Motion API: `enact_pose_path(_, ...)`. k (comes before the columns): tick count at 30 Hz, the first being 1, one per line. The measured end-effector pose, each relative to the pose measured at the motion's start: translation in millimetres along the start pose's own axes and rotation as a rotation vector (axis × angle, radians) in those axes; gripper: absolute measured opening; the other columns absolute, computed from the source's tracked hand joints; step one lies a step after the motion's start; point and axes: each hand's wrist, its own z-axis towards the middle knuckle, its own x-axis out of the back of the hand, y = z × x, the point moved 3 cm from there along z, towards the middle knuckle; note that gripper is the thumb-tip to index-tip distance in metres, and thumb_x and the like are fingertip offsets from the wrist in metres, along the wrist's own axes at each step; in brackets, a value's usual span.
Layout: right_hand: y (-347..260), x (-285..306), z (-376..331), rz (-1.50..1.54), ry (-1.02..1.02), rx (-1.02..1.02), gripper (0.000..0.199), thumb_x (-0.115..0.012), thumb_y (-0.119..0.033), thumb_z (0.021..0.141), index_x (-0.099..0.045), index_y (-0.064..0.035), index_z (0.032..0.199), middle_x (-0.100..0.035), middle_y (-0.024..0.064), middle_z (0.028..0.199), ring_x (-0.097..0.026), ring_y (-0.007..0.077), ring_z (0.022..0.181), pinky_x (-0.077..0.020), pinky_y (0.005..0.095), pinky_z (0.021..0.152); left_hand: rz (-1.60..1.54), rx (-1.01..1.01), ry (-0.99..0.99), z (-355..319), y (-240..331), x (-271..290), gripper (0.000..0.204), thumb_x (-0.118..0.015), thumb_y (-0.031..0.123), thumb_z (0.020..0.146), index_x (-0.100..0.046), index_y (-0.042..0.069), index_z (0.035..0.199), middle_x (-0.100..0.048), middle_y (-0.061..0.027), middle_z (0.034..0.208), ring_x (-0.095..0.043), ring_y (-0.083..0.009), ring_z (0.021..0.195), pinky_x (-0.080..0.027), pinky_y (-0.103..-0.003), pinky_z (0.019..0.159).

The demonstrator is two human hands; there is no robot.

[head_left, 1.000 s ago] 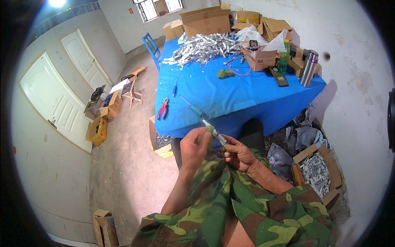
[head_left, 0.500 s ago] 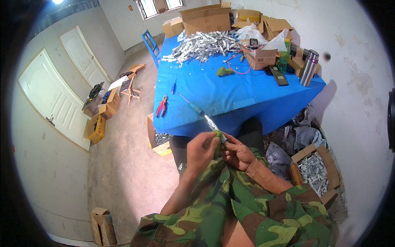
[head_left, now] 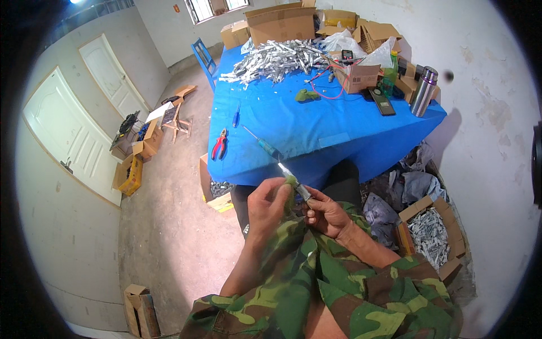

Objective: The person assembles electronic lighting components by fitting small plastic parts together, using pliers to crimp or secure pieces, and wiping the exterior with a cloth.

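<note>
In front of my lap, my right hand point(head_left: 329, 217) pinches the lower end of a slim white-and-silver pen-shaped piece point(head_left: 303, 192), which tilts up and to the left with a thin point at its far end. Beside it, my left hand point(head_left: 264, 204) is closed on a small green cloth point(head_left: 291, 182) pressed round the upper part of the piece. Just beyond the point lies a screwdriver with a teal handle point(head_left: 267, 147) on the blue-covered table point(head_left: 293, 127). Left of that are red-handled pliers point(head_left: 219, 147) and a blue screwdriver point(head_left: 236, 117).
A heap of similar silver pieces point(head_left: 276, 61) covers the table's far side, near cardboard boxes point(head_left: 280, 25). At the right stand a steel flask point(head_left: 424, 93), a green bottle point(head_left: 389, 79) and a phone point(head_left: 382, 103). An open carton of silver pieces point(head_left: 430, 234) sits low at my right.
My left hand has slid slightly left and down with the green cloth, baring more of the piece's lower part. The right hand keeps its hold; the whole view has shifted slightly.
</note>
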Motion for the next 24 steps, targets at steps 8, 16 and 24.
enact_pose_path(8, 3.9, 0.6, -4.3, 0.003, 0.021, -0.009, 0.048, -0.063, -0.008, 0.106, -0.056, -0.0153, 0.152, -0.065, -0.0001, 0.106, -0.061, 0.0098, 0.082, -0.0548, 0.0259, 0.07, 0.097, 0.01, -0.008, -4.1, -11.6, -1.4, 0.018, -0.075, 0.01, 0.098, -0.074, -0.001, 0.113, -0.076, -0.0068, 0.094, -0.069, -0.0097, 0.085, -0.055, -0.026, 0.078)
enact_pose_path(16, 6.3, 5.6, -7.2, 0.055, 0.037, -0.015, 0.046, -0.06, -0.007, 0.107, -0.057, -0.016, 0.151, -0.068, 0.0048, 0.11, -0.06, 0.0127, 0.083, -0.0522, 0.0281, 0.071, 0.125, 0.027, -0.057, -17.8, -18.0, -8.4, 0.019, -0.078, 0.01, 0.095, -0.075, 0.0, 0.111, -0.077, -0.0126, 0.097, -0.075, -0.0192, 0.086, -0.057, -0.031, 0.078)
enact_pose_path(24, 7.9, 9.0, -8.3, 0.076, 0.082, 0.029, 0.042, -0.062, -0.006, 0.106, -0.061, -0.0135, 0.148, -0.071, 0.0012, 0.115, -0.065, 0.0114, 0.087, -0.0554, 0.0298, 0.074, 0.294, -0.121, -0.15, -32.6, 5.6, -19.9, 0.018, -0.075, 0.006, 0.096, -0.073, -0.002, 0.112, -0.076, -0.0105, 0.097, -0.07, -0.0126, 0.085, -0.055, -0.028, 0.077)
